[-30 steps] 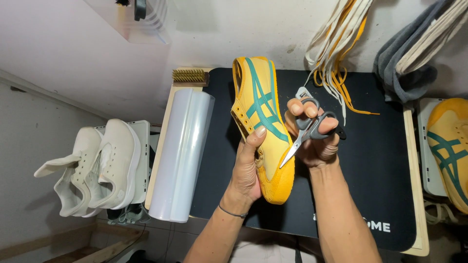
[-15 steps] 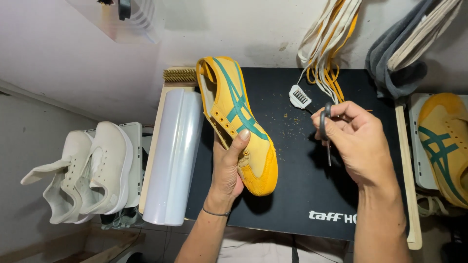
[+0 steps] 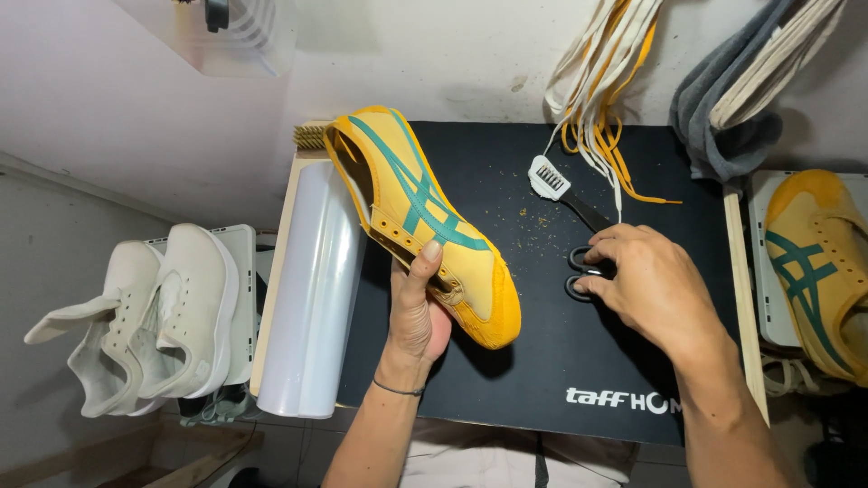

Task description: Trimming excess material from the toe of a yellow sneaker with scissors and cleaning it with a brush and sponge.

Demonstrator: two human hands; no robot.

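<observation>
My left hand [image 3: 416, 312] grips a yellow shoe with teal stripes [image 3: 425, 217] from below, holding it tilted above a black mat [image 3: 542, 361], toe toward me. My right hand [image 3: 655, 289] rests on the black handles of a pair of scissors [image 3: 583, 262] that lies flat on the mat, blades pointing away. The scissor blades are partly hidden under my fingers. A small white brush [image 3: 548, 177] lies just beyond the scissors. Fine yellow scraps dot the mat near the shoe.
A roll of clear film [image 3: 312, 289] lies along the mat's left edge. A pair of white sneakers [image 3: 149, 316] sits on a rack at left. The matching yellow shoe [image 3: 814, 262] lies at right. Laces [image 3: 606, 81] and grey cloths [image 3: 732, 117] hang from the wall.
My right hand carried the scissors away from the shoe and down onto the mat. My left hand lowered and turned the shoe to the left.
</observation>
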